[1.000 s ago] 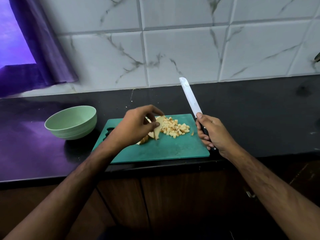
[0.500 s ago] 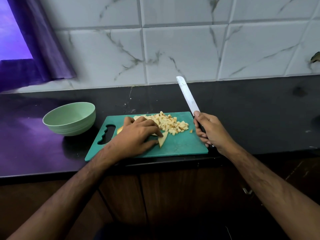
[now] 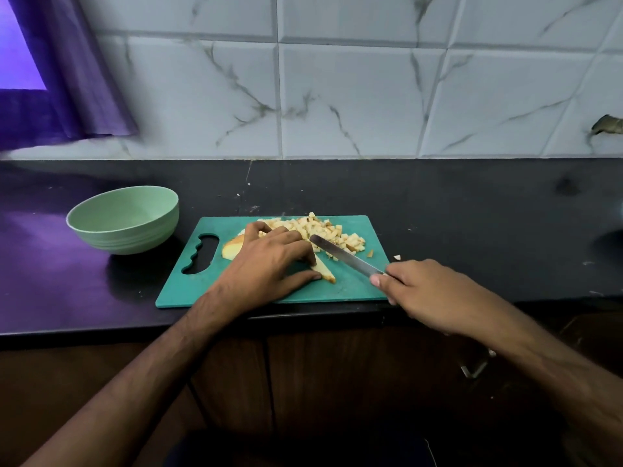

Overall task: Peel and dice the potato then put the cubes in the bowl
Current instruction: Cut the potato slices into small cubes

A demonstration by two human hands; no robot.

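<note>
You're dicing: left hand [image 3: 269, 264] pressing the potato [image 3: 325, 272], right hand [image 3: 428, 291] gripping the knife [image 3: 344, 256]; next, slice down.

Bowl [image 3: 123, 224] left of board [image 3: 188, 291] (cubes [image 3: 323, 230] aboard)

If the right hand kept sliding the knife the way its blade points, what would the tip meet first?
Probably the left hand: the knife in the right hand points up-left, its tip beside the knuckles pressing the potato slices. Depth is unclear; it might pass over them.
</note>
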